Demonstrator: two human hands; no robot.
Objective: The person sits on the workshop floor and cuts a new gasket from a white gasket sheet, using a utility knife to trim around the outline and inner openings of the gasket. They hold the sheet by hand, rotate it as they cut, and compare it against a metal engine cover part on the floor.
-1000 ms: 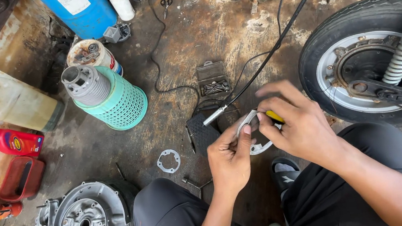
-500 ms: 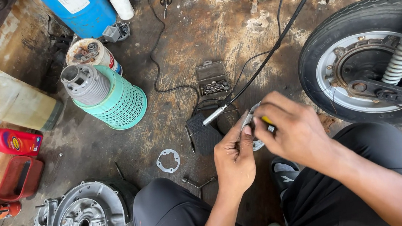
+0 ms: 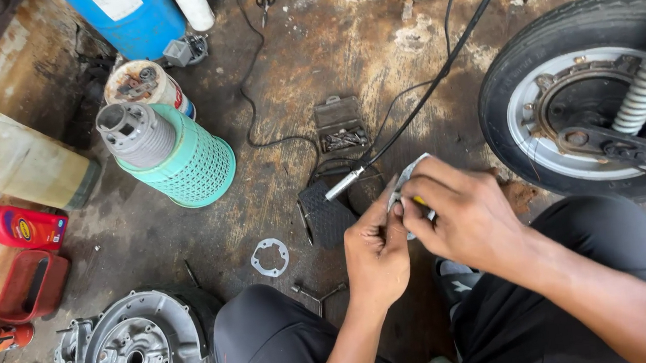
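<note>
My left hand (image 3: 376, 249) and my right hand (image 3: 458, 215) meet just above my knees. Together they pinch a thin flat grey gasket (image 3: 411, 168), most of it hidden by the fingers. A bit of yellow (image 3: 419, 200) shows under my right fingers; what it belongs to I cannot tell. A black cable with a metal end (image 3: 342, 185) lies on the floor just left of my hands. A second small ring-shaped gasket (image 3: 269, 257) lies on the floor to the left.
A grey engine casing (image 3: 135, 355) lies at bottom left. A green mesh basket with a metal cylinder (image 3: 168, 156) stands at left, with bottles and a jerrycan (image 3: 13, 162) beyond. A scooter wheel (image 3: 570, 99) with shock absorber stands at right. A bit case (image 3: 341, 127) lies open.
My hands have closed tighter around the gasket, hiding more of it. My right fingers have slid left over it.
</note>
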